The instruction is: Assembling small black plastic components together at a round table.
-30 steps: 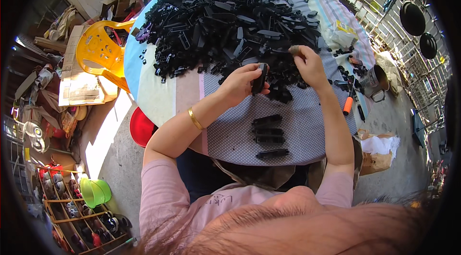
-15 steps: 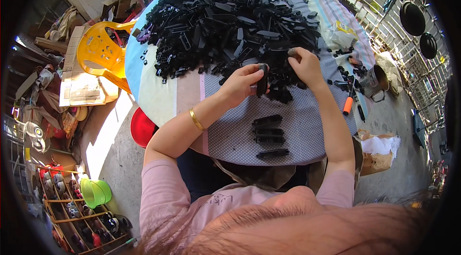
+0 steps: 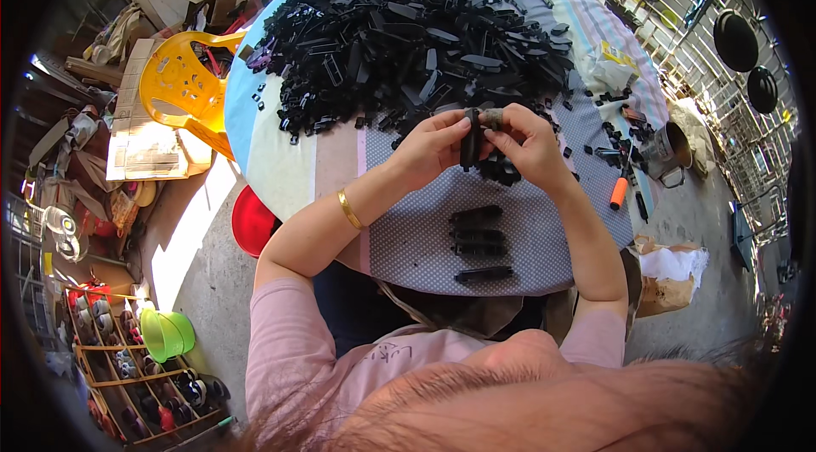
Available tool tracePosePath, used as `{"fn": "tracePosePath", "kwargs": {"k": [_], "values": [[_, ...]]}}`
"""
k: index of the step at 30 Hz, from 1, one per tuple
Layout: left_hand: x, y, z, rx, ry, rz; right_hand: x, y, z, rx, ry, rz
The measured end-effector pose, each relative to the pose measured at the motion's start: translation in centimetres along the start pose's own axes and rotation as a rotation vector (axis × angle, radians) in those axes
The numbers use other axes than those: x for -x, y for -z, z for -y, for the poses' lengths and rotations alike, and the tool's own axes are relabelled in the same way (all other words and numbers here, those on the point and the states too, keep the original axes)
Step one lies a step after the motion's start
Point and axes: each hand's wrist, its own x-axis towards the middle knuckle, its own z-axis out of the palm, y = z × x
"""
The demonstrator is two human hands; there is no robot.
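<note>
Upright between my hands is a long black plastic part (image 3: 470, 139). My left hand (image 3: 435, 144) pinches it from the left with thumb and fingers. Against its right side, my right hand (image 3: 529, 144) has its fingertips closed, and whatever small piece they may grip is too hidden to name. Several similar long black parts (image 3: 480, 237) lie in a rough column on the dotted cloth near the table's front edge. Just beyond my hands spreads a large heap of black plastic parts (image 3: 408, 35).
An orange-handled tool (image 3: 619, 193) lies to the right, near small black pieces and a metal mug (image 3: 670, 146). A yellow chair (image 3: 183, 82) and a red stool (image 3: 252, 222) stand left of the round table. A paper bag (image 3: 667, 278) is beside the table's right edge.
My right hand has come left from the edge of the heap to the black part. My left hand still holds that part in nearly the same place.
</note>
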Motion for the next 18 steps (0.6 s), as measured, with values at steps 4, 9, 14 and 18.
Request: {"fn": "tracePosePath", "kwargs": {"k": [4, 9, 14, 18], "values": [[0.2, -0.4, 0.0, 0.031, -0.040, 0.005, 0.1, -0.7, 0.3, -0.079, 0.117, -0.170], [0.3, -0.5, -0.1, -0.011, -0.099, -0.092, 0.7, -0.6, 1.0, -0.140, -0.062, -0.208], [0.5, -1.2, -0.1, -0.104, -0.149, -0.195, 0.4, -1.3, 2.1, 0.326, 0.276, -0.195], [0.7, -1.5, 0.1, -0.179, -0.189, -0.215, 0.7, -2.2, 1.8, 0.432, 0.287, -0.158]]}}
